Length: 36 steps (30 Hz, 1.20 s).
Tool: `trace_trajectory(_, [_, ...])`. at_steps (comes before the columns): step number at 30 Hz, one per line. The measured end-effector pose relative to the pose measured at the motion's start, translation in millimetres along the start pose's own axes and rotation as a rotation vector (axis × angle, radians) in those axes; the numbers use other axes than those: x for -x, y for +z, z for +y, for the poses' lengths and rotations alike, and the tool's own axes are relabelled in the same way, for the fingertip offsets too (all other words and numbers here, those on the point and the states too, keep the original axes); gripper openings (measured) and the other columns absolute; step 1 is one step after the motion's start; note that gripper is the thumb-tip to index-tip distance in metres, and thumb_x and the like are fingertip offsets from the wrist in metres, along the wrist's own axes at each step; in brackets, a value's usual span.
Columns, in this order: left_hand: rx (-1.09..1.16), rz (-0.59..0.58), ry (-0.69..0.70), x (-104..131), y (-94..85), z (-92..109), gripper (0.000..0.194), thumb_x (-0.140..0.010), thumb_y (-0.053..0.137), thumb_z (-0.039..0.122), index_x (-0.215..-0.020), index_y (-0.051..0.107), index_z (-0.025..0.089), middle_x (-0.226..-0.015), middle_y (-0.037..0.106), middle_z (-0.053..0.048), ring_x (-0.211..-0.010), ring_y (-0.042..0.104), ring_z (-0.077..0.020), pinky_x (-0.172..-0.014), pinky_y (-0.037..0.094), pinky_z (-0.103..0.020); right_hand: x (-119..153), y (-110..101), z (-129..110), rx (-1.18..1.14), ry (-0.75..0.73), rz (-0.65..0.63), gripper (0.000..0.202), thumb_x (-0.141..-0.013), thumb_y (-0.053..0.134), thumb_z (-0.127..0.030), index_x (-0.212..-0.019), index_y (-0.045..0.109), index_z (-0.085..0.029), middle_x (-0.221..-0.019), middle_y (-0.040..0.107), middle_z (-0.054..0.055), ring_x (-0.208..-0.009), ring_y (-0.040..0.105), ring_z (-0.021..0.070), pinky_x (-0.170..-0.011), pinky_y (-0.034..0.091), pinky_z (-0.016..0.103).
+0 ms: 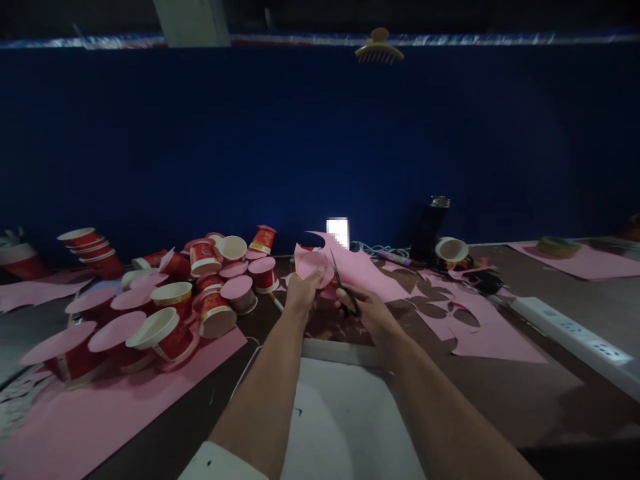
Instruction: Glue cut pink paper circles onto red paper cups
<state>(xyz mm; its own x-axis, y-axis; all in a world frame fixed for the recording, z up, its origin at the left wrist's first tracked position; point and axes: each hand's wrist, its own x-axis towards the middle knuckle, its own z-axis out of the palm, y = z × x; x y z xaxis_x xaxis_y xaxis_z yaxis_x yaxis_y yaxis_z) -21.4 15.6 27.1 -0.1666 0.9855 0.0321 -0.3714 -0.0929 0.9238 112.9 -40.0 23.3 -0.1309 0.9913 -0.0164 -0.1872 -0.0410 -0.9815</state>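
My left hand [306, 288] is closed on a piece of pink paper [314, 264] with a rounded edge. A bit of red shows behind that paper; I cannot make out what it belongs to. In my right hand [369, 305] is a pair of black-handled scissors [345, 283], blades pointing up beside the paper's right edge. A larger pink sheet [377, 273] with a curved cut edge spreads behind the scissors. To the left of my left hand, several red paper cups [215, 310] lie or stand, many with pink paper discs [120, 331] on their ends.
A stack of red cups [95, 253] stands far left. On the right are cut pink scraps [490, 333], a white power strip [575, 333], a dark flask [431, 227] and a tape roll [557, 247]. A blue partition [280, 147] closes the back, with a yellow hair claw [379, 50] on top.
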Motion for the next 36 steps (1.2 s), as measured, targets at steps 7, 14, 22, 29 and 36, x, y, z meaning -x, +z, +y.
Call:
trace_trajectory(7, [0.118, -0.016, -0.042, 5, 3.5, 6, 0.027, -0.053, 0.075, 0.025, -0.071, 0.063, 0.009, -0.059, 0.064, -0.004, -0.050, 0.060, -0.0146, -0.048, 0.048, -0.025, -1, -1, 1, 0.059, 0.004, 0.032, 0.056, -0.063, 0.076, -0.050, -0.112, 0.069, -0.024, -0.069, 0.058, -0.001, -0.058, 0.052, 0.0116, -0.052, 0.046, 0.025])
trace_trajectory(14, [0.089, 0.026, -0.082, 9, 4.6, 12, 0.025, -0.053, 0.074, 0.021, -0.071, 0.061, 0.009, -0.058, 0.062, -0.001, -0.048, 0.057, -0.0108, -0.046, 0.046, -0.020, -2, -4, 1, 0.228, -0.112, 0.053, 0.049, -0.065, 0.075, -0.045, -0.106, 0.072, -0.019, -0.066, 0.059, -0.001, -0.058, 0.048, 0.0100, -0.053, 0.038, 0.022])
trace_trajectory(22, [0.093, 0.025, -0.086, 7, 4.3, 12, 0.019, -0.054, 0.072, 0.018, -0.068, 0.062, 0.011, -0.058, 0.061, 0.000, -0.048, 0.057, -0.0089, -0.046, 0.046, -0.019, -1, -2, 0, 0.181, -0.080, 0.070, 0.045, -0.066, 0.075, -0.042, -0.104, 0.073, -0.020, -0.064, 0.059, -0.002, -0.056, 0.046, 0.0092, -0.052, 0.036, 0.022])
trace_trajectory(29, [0.096, -0.022, -0.083, 1, -0.7, 6, 0.023, -0.053, 0.075, 0.020, -0.069, 0.064, 0.010, -0.057, 0.063, -0.001, -0.049, 0.058, -0.0108, -0.047, 0.047, -0.020, 0, -3, -1, 0.130, -0.063, 0.062, 0.051, -0.065, 0.076, -0.046, -0.107, 0.072, -0.018, -0.070, 0.061, 0.001, -0.059, 0.050, 0.0100, -0.052, 0.038, 0.021])
trace_trajectory(36, [0.085, -0.057, -0.060, 2, -1.1, 5, 0.023, -0.053, 0.076, 0.022, -0.069, 0.065, 0.009, -0.057, 0.063, -0.002, -0.046, 0.055, -0.0093, -0.047, 0.046, -0.020, 0, -2, -2, 0.160, -0.072, 0.079, 0.051, -0.063, 0.075, -0.051, -0.102, 0.073, -0.018, -0.068, 0.061, 0.001, -0.060, 0.050, 0.0107, -0.053, 0.037, 0.022])
